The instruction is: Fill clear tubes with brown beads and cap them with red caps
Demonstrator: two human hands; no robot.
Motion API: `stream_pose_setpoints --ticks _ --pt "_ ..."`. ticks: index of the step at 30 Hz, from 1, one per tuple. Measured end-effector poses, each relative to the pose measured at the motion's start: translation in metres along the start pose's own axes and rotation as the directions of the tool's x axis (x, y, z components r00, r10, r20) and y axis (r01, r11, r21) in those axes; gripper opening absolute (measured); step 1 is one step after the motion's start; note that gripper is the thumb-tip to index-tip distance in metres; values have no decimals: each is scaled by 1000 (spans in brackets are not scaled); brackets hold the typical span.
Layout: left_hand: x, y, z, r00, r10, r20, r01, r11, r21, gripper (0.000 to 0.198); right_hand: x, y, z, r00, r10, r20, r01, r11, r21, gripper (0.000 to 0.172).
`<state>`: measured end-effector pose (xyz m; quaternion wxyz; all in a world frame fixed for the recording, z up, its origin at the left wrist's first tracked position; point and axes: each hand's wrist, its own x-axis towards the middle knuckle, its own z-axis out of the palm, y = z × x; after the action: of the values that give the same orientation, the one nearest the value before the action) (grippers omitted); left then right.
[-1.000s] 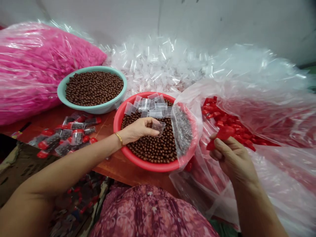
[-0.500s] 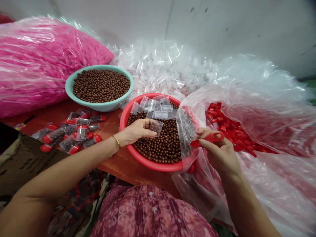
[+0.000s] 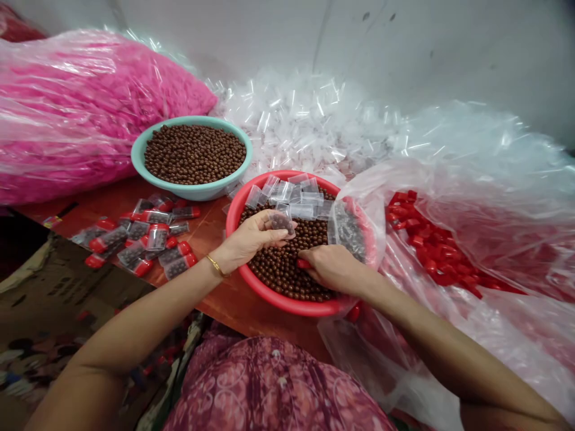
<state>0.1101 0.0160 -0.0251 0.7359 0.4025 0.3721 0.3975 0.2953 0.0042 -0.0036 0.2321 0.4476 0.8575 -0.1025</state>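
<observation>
Head view: left hand (image 3: pixel 254 239) grips tube (image 3: pixel 282 222), right hand (image 3: pixel 335 267) seemingly a red piece (image 3: pixel 303 263).

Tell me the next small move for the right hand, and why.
I'd probably bring the red piece up to the tube: the right hand pinches that piece low at the balls, the left hand holds the tube close by, and the tubes beside the red basin have red caps.

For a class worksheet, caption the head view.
Left hand holds clear tube, right hand something red, at basin of brown balls.
</observation>
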Motion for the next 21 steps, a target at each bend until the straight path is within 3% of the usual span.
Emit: stream_pose_setpoints --ticks 3,7,11,15,17,21 --pt "1 -1 -2 998 4 63 -1 999 -39 29 -1 3 1 1000 -4 -2 4 1000 13 22" --pt "1 -4 -3 992 65 106 -61 997 -36 29 -8 20 5 975 -2 -223 70 953 296 21" --pt "1 -6 0 988 101 121 -110 991 74 24 -12 37 3 881 133 -454 208 754 624 30" --pt "0 -6 2 983 95 155 -120 980 161 21 -10 36 -15 776 250 -579 327 625 709 23" --pt "0 -6 3 981 89 171 -122 975 188 22 -7 29 -25 771 223 -596 353 630 692 20" --pt "1 -8 2 980 103 168 -144 957 252 22 -1 18 -36 813 136 -565 349 664 662 20"
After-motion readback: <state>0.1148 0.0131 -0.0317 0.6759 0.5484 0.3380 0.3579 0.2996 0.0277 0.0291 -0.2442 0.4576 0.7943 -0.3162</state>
